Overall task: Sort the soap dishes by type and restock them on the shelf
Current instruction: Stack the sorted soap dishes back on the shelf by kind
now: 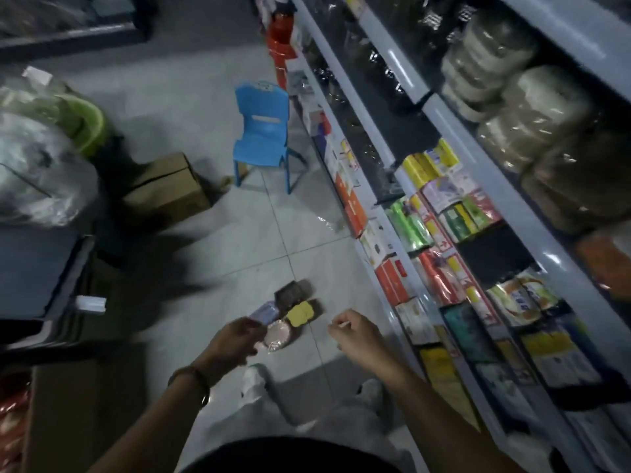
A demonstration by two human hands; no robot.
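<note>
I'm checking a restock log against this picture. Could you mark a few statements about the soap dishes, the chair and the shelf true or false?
1. The soap dishes lie in a small pile on the floor. True.
2. The blue chair lies tipped on its side. False: it stands upright on its legs.
3. The yellow dish lies right beside a dark dish. True.
4. The shelf runs along the person's left. False: it runs along their right.
5. The right hand rests on the shelf. False: it hovers over the floor near the pile, apart from the shelf.
</note>
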